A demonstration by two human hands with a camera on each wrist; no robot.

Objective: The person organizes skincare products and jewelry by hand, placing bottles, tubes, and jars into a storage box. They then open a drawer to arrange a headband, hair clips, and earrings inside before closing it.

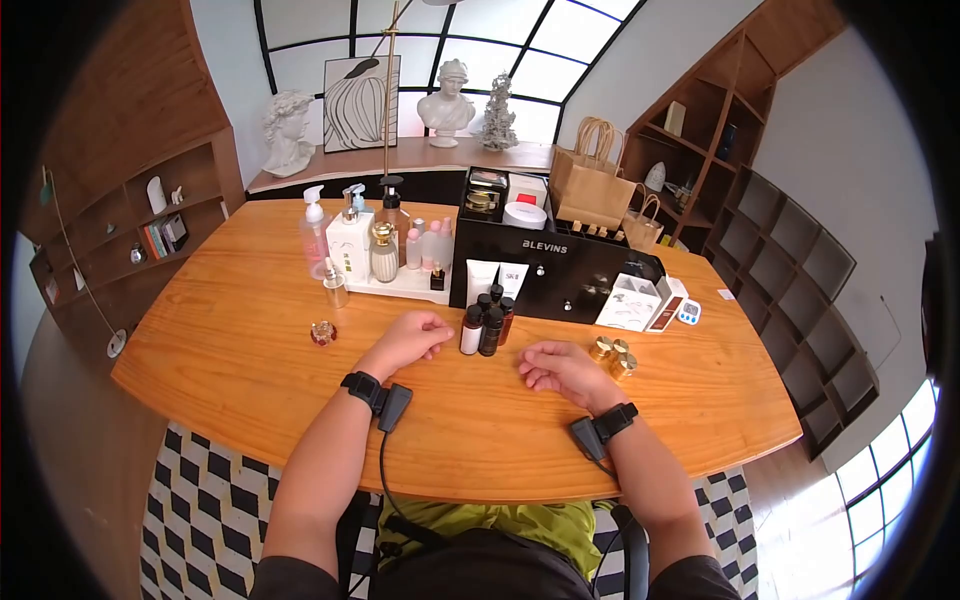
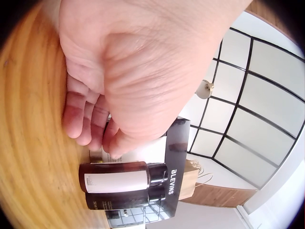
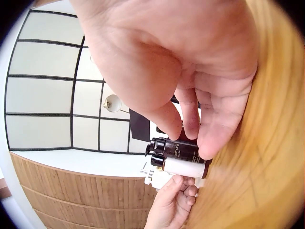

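Note:
Several small dark bottles with black caps (image 1: 490, 331) stand grouped upright on the wooden table, a white label on the front left one (image 2: 116, 182). Just left of this group, my left hand (image 1: 408, 340) rests low over the wood, fingers loosely bent and holding nothing. On the other side, my right hand (image 1: 565, 372) lies with relaxed, half-curled fingers, also holding nothing. Gold-capped jars (image 1: 614, 357) sit right beside the back of that hand. In the right wrist view, its fingertips overlap the dark bottles (image 3: 183, 151).
Behind the bottles stands a black organizer (image 1: 515, 255) with two white tubes (image 1: 497, 278) before it. Left of it, a white tray (image 1: 400, 285) holds pump bottles and perfume. A small red-gold glass item (image 1: 323, 333) sits at left; white boxes (image 1: 632, 302) and a timer (image 1: 689, 312) at right.

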